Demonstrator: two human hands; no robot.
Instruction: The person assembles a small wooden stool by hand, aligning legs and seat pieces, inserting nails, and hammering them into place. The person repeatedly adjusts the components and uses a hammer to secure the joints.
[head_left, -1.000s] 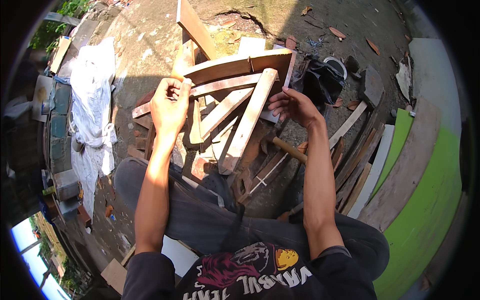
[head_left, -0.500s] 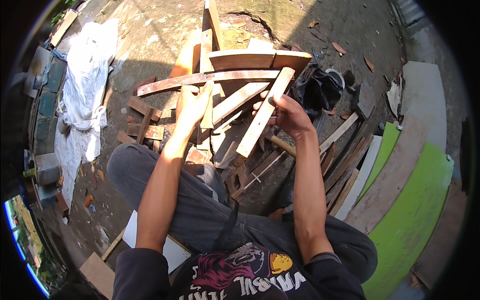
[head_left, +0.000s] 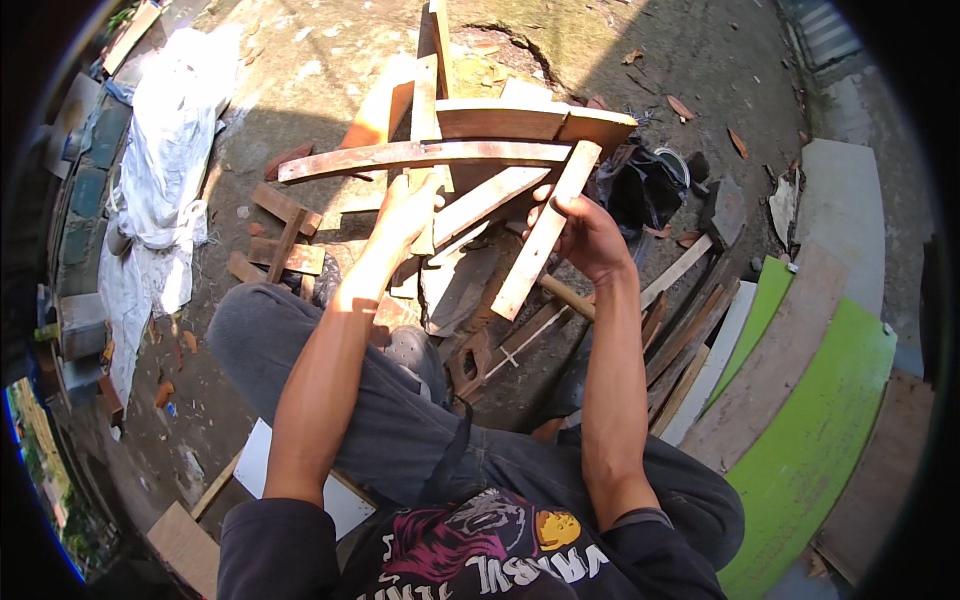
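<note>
A wooden frame of joined pieces stands before me. Its long reddish strip lies crosswise over a pale upright slat, with wide brown boards behind. My left hand is closed round the upright slat, just below the crossing. My right hand grips a short wooden strip that slants down toward me, fingers behind it and thumb at its edge. The short strip's upper end overlaps the right end of the long strip; whether they are fastened, I cannot tell.
A hammer and a handsaw lie between my legs and the frame. Wood offcuts sit at left, near a white sheet. A black bag, a sledgehammer and green boards are at right.
My left hand has slid down from the long strip's underside onto the upright slat. The frame and the short strip in my right hand have shifted slightly right in view.
</note>
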